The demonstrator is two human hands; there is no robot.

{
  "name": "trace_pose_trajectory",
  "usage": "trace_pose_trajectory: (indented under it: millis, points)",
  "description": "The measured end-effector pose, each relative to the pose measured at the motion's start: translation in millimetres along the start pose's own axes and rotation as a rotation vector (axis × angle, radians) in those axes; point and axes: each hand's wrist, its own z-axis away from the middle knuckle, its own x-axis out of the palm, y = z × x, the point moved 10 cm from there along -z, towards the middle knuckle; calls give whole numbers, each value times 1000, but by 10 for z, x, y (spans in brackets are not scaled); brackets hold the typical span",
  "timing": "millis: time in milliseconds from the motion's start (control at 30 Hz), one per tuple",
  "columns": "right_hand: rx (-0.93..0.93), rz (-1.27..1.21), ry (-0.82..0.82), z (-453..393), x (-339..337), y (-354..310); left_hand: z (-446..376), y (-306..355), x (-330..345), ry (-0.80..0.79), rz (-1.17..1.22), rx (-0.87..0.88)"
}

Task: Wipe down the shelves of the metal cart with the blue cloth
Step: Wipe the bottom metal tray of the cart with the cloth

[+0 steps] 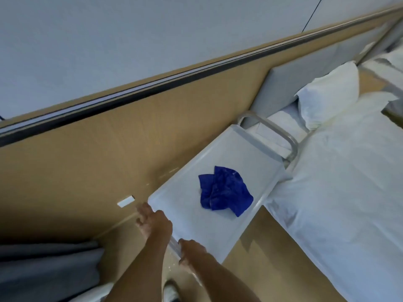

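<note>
Wooden floor; crumpled blue cloth on metal cart.

Only the top shelf of the metal cart shows; any lower shelves and the wheels lie hidden beneath it. The near rail is mostly covered by both hands, the left hand and the right hand, whose fingertips curl out of sight under the edge. The blue cloth is bunched, its underside folded away. The bed runs off the right edge. A small white tag on the floor is too blurred to read.
</note>
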Motion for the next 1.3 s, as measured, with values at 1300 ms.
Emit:
trace_pose_trajectory:
  millis: [1300]
  points:
    - [-30, 436, 92, 1772, 1847, 2341, 3876, 242, 2021, 96, 161, -350]
